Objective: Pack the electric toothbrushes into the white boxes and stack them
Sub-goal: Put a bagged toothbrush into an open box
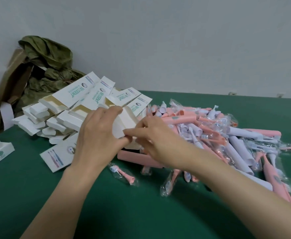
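Head view: left hand curled round white box, steadying it above table. Right hand pinched near end flap; we judged this was to open mouth for loading. We could not tell whether box held anything. Pink toothbrush handle lay just under hands, wrapped brush head near it, likely staged for this box. Toothbrush pile sat right, flat-box pile left, each by nearer hand. Closed boxes stacked at far left edge.
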`<move>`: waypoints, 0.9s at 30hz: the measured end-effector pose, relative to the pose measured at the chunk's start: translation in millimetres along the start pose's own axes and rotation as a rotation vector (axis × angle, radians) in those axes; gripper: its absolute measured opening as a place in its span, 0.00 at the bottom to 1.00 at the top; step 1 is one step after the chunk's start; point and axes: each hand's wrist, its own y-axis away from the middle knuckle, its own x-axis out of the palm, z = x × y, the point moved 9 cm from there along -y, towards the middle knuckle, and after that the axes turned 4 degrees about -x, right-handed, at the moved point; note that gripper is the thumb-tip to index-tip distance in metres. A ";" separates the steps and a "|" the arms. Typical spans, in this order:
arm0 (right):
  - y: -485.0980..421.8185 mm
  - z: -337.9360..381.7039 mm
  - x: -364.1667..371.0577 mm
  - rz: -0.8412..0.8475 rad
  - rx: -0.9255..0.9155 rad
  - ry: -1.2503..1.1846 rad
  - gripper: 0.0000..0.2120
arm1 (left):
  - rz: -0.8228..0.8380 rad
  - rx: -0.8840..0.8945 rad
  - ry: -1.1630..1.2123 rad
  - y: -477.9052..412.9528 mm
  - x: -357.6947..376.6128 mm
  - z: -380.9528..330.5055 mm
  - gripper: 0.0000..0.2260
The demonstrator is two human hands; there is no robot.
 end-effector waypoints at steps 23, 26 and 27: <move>63.3 -157.8 -12.3 0.348 0.522 0.129 0.13 | 0.080 0.002 0.116 -32.3 32.6 -45.8 0.20; 51.6 -148.8 -20.9 0.197 0.446 0.175 0.06 | 0.175 0.062 0.089 -22.9 43.4 -46.3 0.21; 46.5 -143.0 -27.1 0.126 0.421 0.149 0.06 | 0.196 0.084 0.091 -20.2 44.4 -46.1 0.21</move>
